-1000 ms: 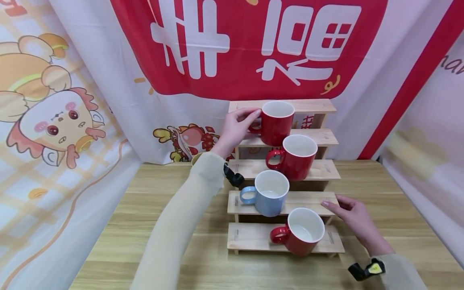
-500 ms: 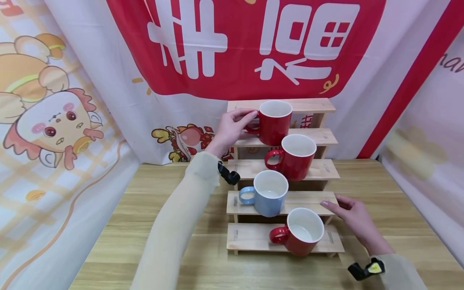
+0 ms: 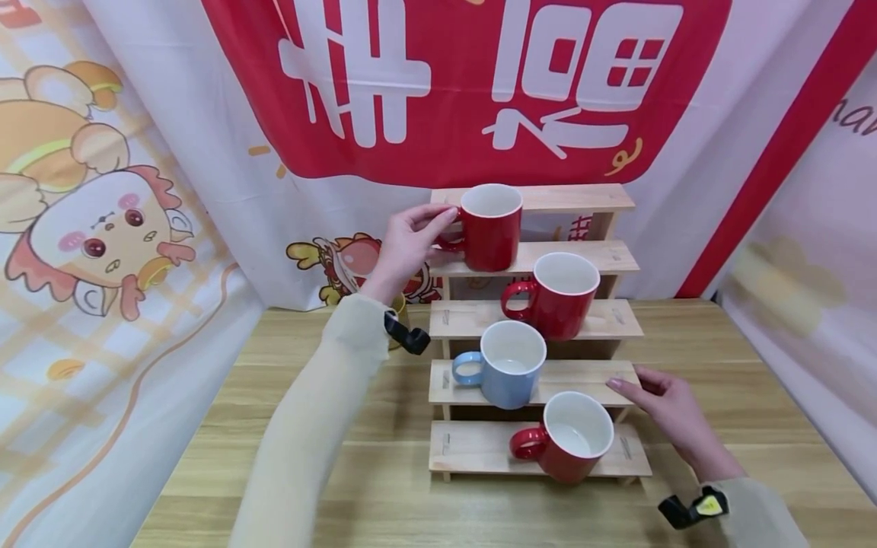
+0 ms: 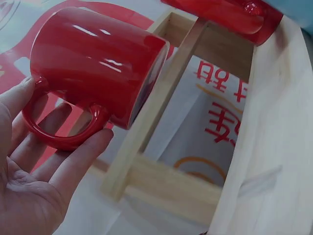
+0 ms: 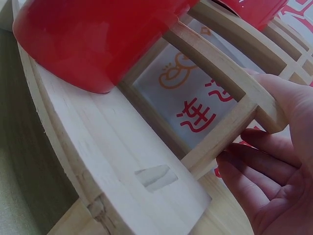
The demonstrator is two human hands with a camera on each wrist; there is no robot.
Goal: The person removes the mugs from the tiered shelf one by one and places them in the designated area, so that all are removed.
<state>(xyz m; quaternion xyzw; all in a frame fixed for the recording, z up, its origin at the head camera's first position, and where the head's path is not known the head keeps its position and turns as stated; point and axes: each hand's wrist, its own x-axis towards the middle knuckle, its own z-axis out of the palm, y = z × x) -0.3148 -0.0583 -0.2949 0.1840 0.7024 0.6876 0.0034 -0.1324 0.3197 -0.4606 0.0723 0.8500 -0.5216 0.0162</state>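
My left hand (image 3: 413, 242) holds a red mug (image 3: 491, 228) by its handle, up near the top of a stepped wooden rack (image 3: 473, 447). In the left wrist view, thumb and fingers close around the red handle (image 4: 63, 139), and the mug's base overlaps a rack strip. At the rack's right end, my right hand (image 3: 668, 407) pinches the second step from the bottom, thumb on top and fingers below. Lower steps carry another red mug (image 3: 563, 304), a light blue mug (image 3: 511, 373) and a third red mug (image 3: 575, 441), handles pointing left.
The rack stands on a wood-grain table (image 3: 274, 396), close to a printed cloth backdrop (image 3: 342, 205). Cloth also hangs on the left and right sides. A yellowish round object (image 3: 400, 312) sits behind my left wrist, mostly hidden.
My left hand has moved left with the red mug, shifting it toward the rack's left end. The right hand and the other mugs stay where they were.
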